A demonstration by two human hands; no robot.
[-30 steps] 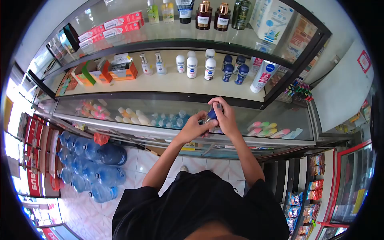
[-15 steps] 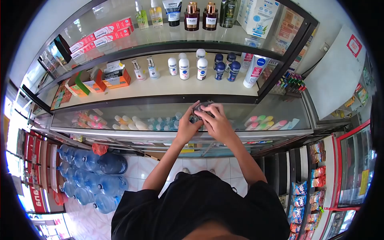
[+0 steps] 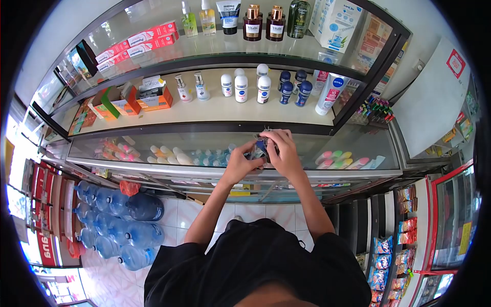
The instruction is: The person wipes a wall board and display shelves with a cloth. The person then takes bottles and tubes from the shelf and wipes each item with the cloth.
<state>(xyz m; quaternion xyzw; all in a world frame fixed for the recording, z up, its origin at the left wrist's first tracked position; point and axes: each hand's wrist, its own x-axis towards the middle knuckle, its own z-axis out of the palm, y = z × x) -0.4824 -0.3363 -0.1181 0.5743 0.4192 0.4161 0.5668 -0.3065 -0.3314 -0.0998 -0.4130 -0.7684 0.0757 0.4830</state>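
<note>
In the head view, my left hand (image 3: 241,165) and my right hand (image 3: 283,153) meet in front of the glass display case. Between them is a small dark blue-grey bundle (image 3: 261,145), shiny like plastic, with thin strands sticking up at its top. Its exact kind is not clear, and my fingers cover much of it. The left thumb and fingers grip it from the left and below. My right fingers are curled over its top and right side. Just behind, on the lower shelf under the glass, stand several pale blue bottles (image 3: 209,157).
The shelf above holds white roll-on deodorants (image 3: 241,89), dark blue roll-ons (image 3: 303,94), a Nivea tube (image 3: 330,94) and orange boxes (image 3: 155,98). Large blue water jugs (image 3: 138,258) stand on the floor at left. Snack packets (image 3: 379,279) hang at right.
The bundle has turned or opened between my hands, showing more blue and some strands. My right hand has shifted slightly right and its fingers are repositioned. The whole view has shifted slightly.
</note>
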